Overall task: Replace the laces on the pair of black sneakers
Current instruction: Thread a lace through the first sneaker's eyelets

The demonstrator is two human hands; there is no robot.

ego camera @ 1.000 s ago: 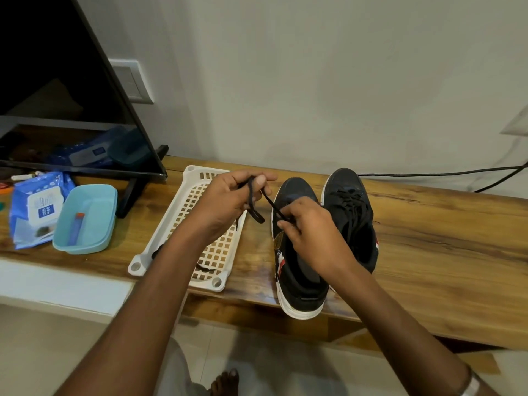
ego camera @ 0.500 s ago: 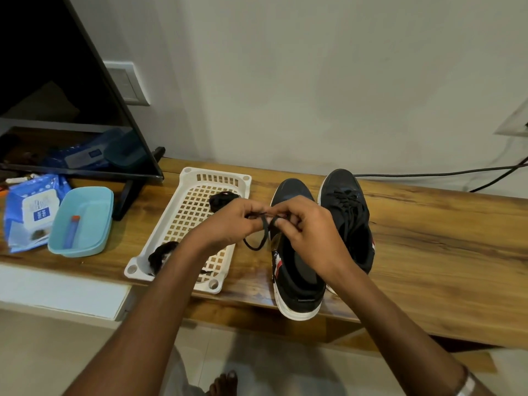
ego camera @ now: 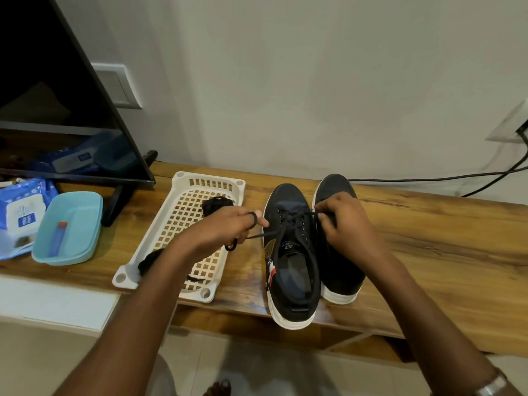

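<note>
Two black sneakers stand side by side on the wooden shelf (ego camera: 428,238), toes toward the wall, heels at the front edge. The left sneaker (ego camera: 294,264) carries the black lace (ego camera: 288,224) you are working with; it is threaded through the upper eyelets and crosses over the tongue. The right sneaker (ego camera: 340,261) touches it and is partly hidden behind your right hand.

Your left hand (ego camera: 228,227) grips one end of that lace, with the cord looped around a finger and a small loop hanging below the fist, so the strand runs taut across to the eyelets. Your right hand (ego camera: 343,224) has its fingers curled and pinches the other end of the lace just above the eyelets, at the seam between the two shoes.

One white plastic basket (ego camera: 183,195) lies left of the sneakers. It holds two dark bundles (ego camera: 215,204), one near the far end and one near the front corner, half covered by your left forearm.

Farther left sit one pale blue tub (ego camera: 85,224) and one blue wipes pack (ego camera: 20,215), below the edge of one dark screen (ego camera: 57,95).
</note>
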